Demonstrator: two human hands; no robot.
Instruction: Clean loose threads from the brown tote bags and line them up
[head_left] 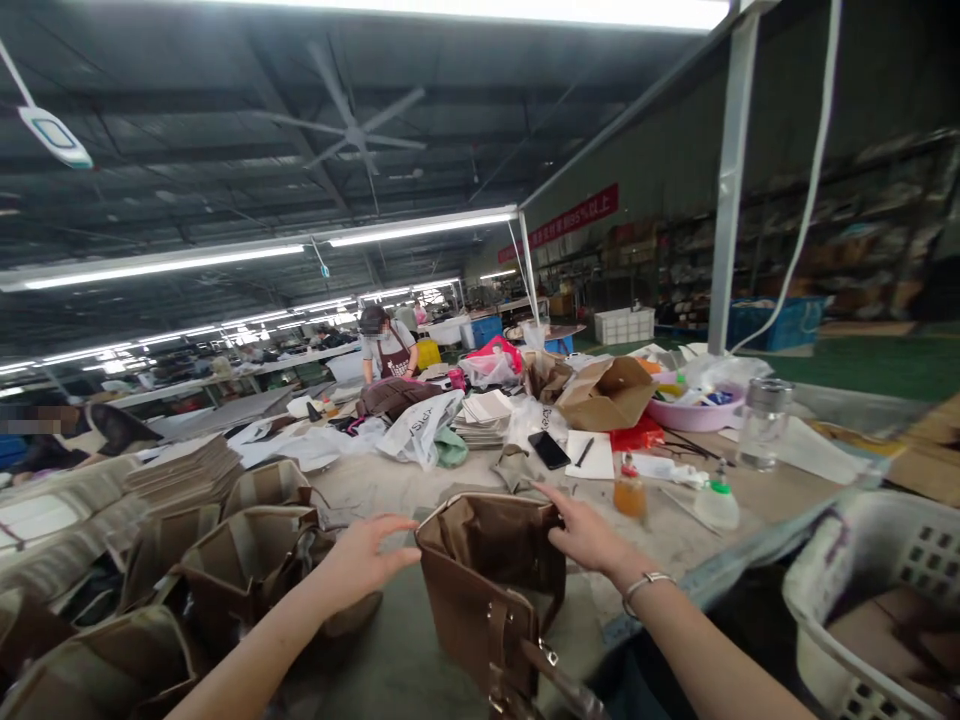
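Head view, open brown bag (461, 610), between left hand (367, 550) and right hand (591, 538)

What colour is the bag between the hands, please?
The bag is brown, as the head view shows.

Worktop (352, 485), right edge: clear lidded jar (763, 430) upright near it; pink basin (691, 418) to the jar's left, mixed small items inside. Further in from that edge: green-capped bottle (718, 505) and red-topped bottle of amber liquid (630, 492), both upright. Left of these, white paper (602, 462) with black pen (585, 453) on it; dark phone (549, 451) flat just beside. Toward far edge: stack of pale sheets (484, 415), printed white plastic bag (421, 428). Beyond right edge: white basket (862, 530), brown pieces inside. Beyond far edge: co-worker in dark apron (394, 358). Overhead: ceiling fan (355, 135).
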